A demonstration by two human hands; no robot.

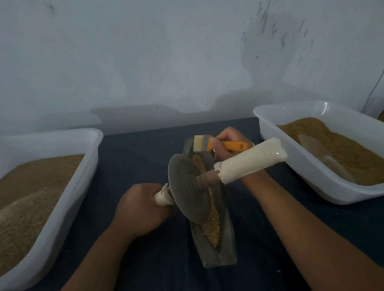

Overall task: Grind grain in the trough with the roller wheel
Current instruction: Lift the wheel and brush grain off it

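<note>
Head view, looking down past two forearms at a grinding set-up.

- Pale, scuffed wall [148, 48] across the upper half.
- Dark blue cloth [139, 154] covering the work surface below.
- Left tub [77, 195], white plastic, heaped with brown meal, at the near left.
- Right tub [295, 168], same kind, at the far right, holding brown meal and a clear scoop [324, 157] lying in it.
- Trough [219, 247], narrow, boat-shaped, dark metal, on the cloth between the tubs, running near to far.
- Roller wheel [187, 189], a grey disc on edge in the middle of the trough, leaning left.
- Wrapped handle [250, 162], white, jutting right from the axle, crossing above the right wrist, not gripped.
- Left hand [139, 210] fisted round the short handle on the wheel's left side.
- Right hand [226, 136] curled round the orange handle of a brush [201, 144], bristles at the trough's far end.
- Grain [214, 221], coarse and tan, lying along the groove, both beyond the wheel and nearer than it.
- Likely trouble: with one hand steering, wheel tipping further, riding out of the groove and spilling grain onto the cloth.
- Also possible: bristles or knuckles pinched if the wheel is rolled toward the far end before the brush lifts clear.
- Possible too: trough sliding on the cloth under a lopsided push, with nothing visibly bracing it.
</note>
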